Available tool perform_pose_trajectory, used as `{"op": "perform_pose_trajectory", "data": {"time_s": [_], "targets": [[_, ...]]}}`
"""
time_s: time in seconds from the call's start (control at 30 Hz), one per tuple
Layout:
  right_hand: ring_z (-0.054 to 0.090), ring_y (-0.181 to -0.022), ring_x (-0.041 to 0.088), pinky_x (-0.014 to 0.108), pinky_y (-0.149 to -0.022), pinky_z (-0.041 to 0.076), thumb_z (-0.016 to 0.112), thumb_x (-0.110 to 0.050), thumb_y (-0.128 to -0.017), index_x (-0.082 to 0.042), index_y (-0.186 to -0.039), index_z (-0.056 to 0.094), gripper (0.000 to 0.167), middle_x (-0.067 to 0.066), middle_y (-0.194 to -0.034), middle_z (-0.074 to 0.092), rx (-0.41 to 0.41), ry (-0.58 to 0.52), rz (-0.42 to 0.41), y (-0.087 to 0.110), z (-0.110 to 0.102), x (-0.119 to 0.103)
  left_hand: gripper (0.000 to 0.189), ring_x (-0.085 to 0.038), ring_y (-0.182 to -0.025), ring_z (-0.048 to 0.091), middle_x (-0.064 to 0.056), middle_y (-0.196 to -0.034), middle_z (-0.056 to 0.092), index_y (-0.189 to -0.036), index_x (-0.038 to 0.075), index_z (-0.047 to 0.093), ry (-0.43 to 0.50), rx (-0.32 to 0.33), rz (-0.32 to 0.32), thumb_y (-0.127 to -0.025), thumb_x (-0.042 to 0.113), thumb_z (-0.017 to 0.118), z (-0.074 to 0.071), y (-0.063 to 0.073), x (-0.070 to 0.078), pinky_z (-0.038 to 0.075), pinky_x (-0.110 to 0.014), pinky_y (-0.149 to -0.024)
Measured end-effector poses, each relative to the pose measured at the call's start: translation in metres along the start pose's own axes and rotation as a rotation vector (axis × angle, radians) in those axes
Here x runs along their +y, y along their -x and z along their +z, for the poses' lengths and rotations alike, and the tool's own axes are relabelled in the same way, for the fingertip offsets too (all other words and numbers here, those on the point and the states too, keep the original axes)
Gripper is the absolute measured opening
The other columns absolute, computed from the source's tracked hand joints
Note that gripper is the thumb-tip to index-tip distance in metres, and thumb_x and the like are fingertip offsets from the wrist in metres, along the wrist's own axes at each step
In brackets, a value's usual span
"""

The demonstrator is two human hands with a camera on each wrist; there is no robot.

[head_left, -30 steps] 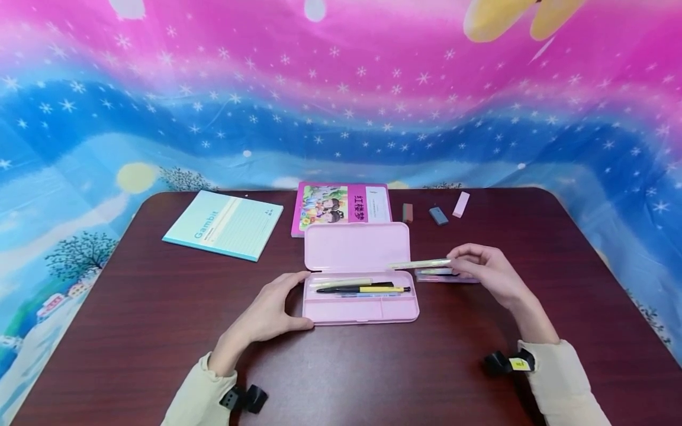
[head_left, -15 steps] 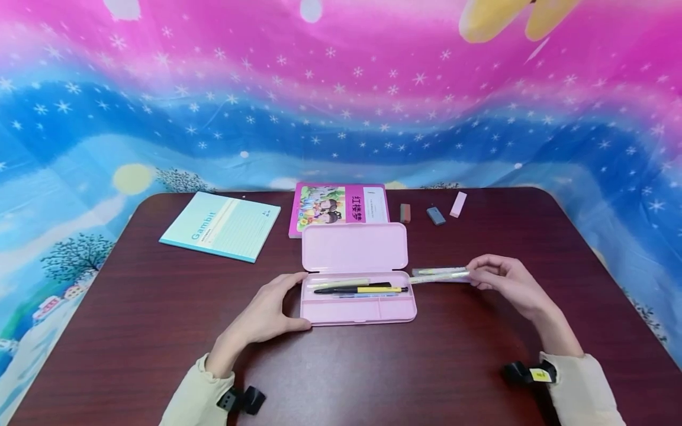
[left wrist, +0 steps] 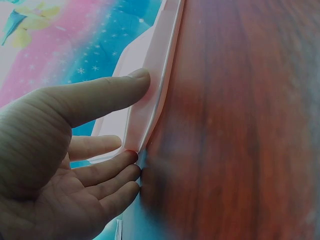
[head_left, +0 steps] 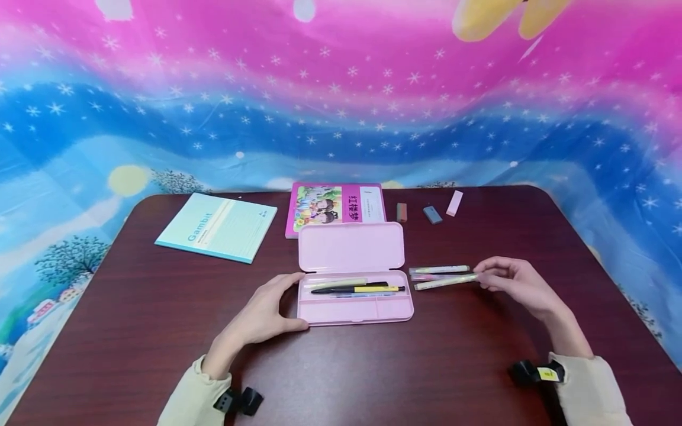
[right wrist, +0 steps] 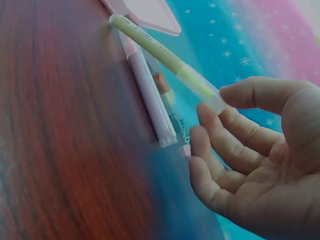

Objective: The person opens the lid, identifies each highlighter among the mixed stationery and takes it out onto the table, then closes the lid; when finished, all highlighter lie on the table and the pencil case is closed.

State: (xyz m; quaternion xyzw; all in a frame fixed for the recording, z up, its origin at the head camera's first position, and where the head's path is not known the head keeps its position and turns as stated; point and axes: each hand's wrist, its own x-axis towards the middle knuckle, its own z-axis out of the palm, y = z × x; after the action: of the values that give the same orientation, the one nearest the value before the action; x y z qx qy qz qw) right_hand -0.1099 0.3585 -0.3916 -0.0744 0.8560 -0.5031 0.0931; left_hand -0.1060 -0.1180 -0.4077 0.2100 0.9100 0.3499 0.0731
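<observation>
A pink pencil case (head_left: 338,310) lies with its lid up in the middle of the table. My left hand (head_left: 261,310) holds its left end between thumb and fingers. Inside lie a black-and-yellow pen (head_left: 378,289), a pale yellow marker (head_left: 341,283) and a bluish pen (head_left: 362,294). To the right of the case, my right hand (head_left: 524,287) pinches a yellow-green marker (right wrist: 150,47) by its clear-capped end, between thumb and fingertips. A purple marker (right wrist: 147,95) lies just behind it, and a pale marker (head_left: 439,269) is farther back.
Beyond the case's lid lies a pink picture book (head_left: 333,204). A mint notebook (head_left: 218,228) is at the back left. A red-and-green eraser (head_left: 402,212), a blue-grey eraser (head_left: 433,215) and a pink block (head_left: 454,203) sit at the back right. A patterned cloth (head_left: 341,130) hangs behind the table.
My right hand has moved right and slightly down with the yellow-green marker, from the case's right edge to beside the other markers. The left hand stays at the case.
</observation>
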Motion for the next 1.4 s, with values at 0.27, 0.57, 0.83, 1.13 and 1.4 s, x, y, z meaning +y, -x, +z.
{"op": "perform_pose_trajectory", "data": {"time_s": [0.27,0.57,0.83,1.13,1.4], "targets": [[0.063,-0.082,0.011,0.026,-0.068,0.051,0.069,-0.019,-0.090,-0.001,-0.106,0.065,0.025,0.011,-0.096,0.069,0.014,0.198,0.047,-0.001,0.002,0.002,0.084,-0.030,-0.125,0.047,-0.013,-0.135,0.052,-0.138,0.004,0.047,-0.002,0.005,0.010,-0.069,0.027,0.086,-0.001,0.001,-0.001,0.039,-0.052,-0.102],[0.062,-0.076,0.010,0.024,-0.068,0.050,0.073,-0.020,-0.086,-0.003,-0.100,0.069,0.022,0.007,-0.090,0.068,0.064,0.295,0.041,0.000,0.005,0.006,0.084,-0.031,-0.125,0.046,-0.013,-0.135,0.052,-0.139,0.004,0.046,0.002,-0.013,0.011,-0.070,0.029,0.086,0.000,0.000,-0.001,0.038,-0.052,-0.102],[0.060,-0.075,0.013,0.024,-0.067,0.049,0.077,-0.023,-0.082,-0.006,-0.095,0.068,0.023,0.005,-0.087,0.067,0.105,0.393,0.036,-0.005,0.010,0.006,0.084,-0.030,-0.126,0.045,-0.013,-0.136,0.051,-0.139,0.004,0.046,0.001,-0.012,0.005,-0.069,0.028,0.086,0.000,0.000,-0.001,0.038,-0.052,-0.103],[0.059,-0.074,0.016,0.026,-0.066,0.047,0.078,-0.023,-0.081,-0.007,-0.094,0.067,0.023,0.004,-0.086,0.066,0.107,0.420,0.056,-0.007,0.011,0.005,0.085,-0.030,-0.126,0.046,-0.013,-0.136,0.051,-0.140,0.004,0.045,0.003,-0.015,-0.003,-0.070,0.029,0.086,0.000,0.000,-0.002,0.038,-0.052,-0.103],[0.058,-0.073,0.016,0.027,-0.065,0.047,0.078,-0.020,-0.081,-0.007,-0.094,0.067,0.022,0.004,-0.087,0.066,0.109,0.420,0.043,-0.006,0.012,0.004,0.091,-0.028,-0.123,0.048,-0.011,-0.133,0.053,-0.143,0.005,0.040,0.014,-0.011,-0.007,-0.069,0.028,0.086,0.000,-0.001,-0.001,0.039,-0.051,-0.102]]}}
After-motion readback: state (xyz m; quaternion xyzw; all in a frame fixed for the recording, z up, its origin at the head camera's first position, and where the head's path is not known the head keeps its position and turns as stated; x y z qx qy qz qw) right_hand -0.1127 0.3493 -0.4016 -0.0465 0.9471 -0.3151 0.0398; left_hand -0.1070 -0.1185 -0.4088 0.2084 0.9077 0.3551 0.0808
